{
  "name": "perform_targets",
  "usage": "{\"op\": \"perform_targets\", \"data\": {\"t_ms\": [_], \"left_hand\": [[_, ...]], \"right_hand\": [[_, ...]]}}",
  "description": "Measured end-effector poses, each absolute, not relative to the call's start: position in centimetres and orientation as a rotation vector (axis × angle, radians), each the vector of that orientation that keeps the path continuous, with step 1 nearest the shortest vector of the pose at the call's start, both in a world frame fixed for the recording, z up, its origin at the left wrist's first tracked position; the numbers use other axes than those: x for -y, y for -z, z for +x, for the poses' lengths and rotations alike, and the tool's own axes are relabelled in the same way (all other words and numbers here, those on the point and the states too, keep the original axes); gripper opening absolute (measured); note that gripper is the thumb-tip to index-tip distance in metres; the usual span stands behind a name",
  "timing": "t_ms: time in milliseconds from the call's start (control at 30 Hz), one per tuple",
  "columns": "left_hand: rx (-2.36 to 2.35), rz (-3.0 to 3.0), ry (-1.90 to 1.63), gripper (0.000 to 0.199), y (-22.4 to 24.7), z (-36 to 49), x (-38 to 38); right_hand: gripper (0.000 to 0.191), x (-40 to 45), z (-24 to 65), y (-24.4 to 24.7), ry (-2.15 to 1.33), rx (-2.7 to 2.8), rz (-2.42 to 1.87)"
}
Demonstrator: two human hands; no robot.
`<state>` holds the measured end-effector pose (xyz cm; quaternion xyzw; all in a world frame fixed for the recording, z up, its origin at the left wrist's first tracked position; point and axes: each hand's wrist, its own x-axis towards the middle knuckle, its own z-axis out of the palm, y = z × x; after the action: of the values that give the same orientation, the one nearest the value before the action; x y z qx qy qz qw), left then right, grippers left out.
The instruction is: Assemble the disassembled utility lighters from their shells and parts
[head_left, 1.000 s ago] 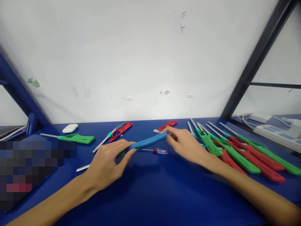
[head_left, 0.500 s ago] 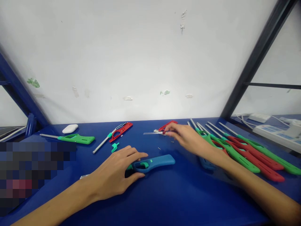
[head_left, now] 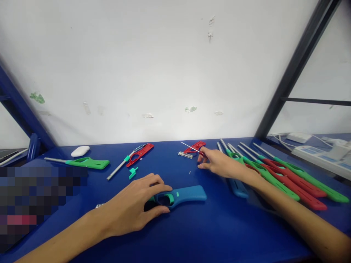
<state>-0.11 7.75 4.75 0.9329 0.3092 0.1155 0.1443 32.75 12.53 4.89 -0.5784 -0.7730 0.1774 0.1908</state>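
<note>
A blue lighter (head_left: 190,194) lies on the blue table, its handle pointing right, and my left hand (head_left: 142,204) is closed round its trigger end. My right hand (head_left: 212,160) grips a screwdriver (head_left: 192,147) by its dark red handle, the thin shaft pointing up and left. Just behind that hand are a red casing half (head_left: 197,145) and a small clear part (head_left: 185,155). A tiny screw (head_left: 189,172) lies between my hands. Farther left are an opened red lighter (head_left: 140,155) with a metal tube and a loose green piece (head_left: 133,172).
A green lighter (head_left: 89,163) and a white case (head_left: 80,151) lie at the left. Several green, red and blue lighters (head_left: 304,182) are lined up at the right, beside a power strip (head_left: 323,157). A wall (head_left: 164,73) rises behind the table.
My right hand has lifted the screwdriver off the small parts and drawn it slightly right, its shaft now tilted upward. The blue lighter's handle has shifted slightly in my left hand.
</note>
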Motion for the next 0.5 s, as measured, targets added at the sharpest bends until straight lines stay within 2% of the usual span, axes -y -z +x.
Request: {"op": "perform_targets", "data": {"t_ms": [100, 333, 500], "left_hand": [[-0.895, 2.690, -0.325, 0.035, -4.72, -0.07, -7.72], [-0.888, 2.697, -0.315, 0.035, -4.82, 0.04, -7.64], [-0.876, 2.718, -0.348, 0.035, -4.84, 0.07, -7.69]], "right_hand": [[0.007, -12.95, 32.75, -4.40, -0.539, 2.165, -1.624], [0.015, -12.40, 32.08, -4.47, -0.540, 2.147, -1.605], [0.009, -12.38, 32.22, -4.84, -0.530, 2.140, -1.572]]}}
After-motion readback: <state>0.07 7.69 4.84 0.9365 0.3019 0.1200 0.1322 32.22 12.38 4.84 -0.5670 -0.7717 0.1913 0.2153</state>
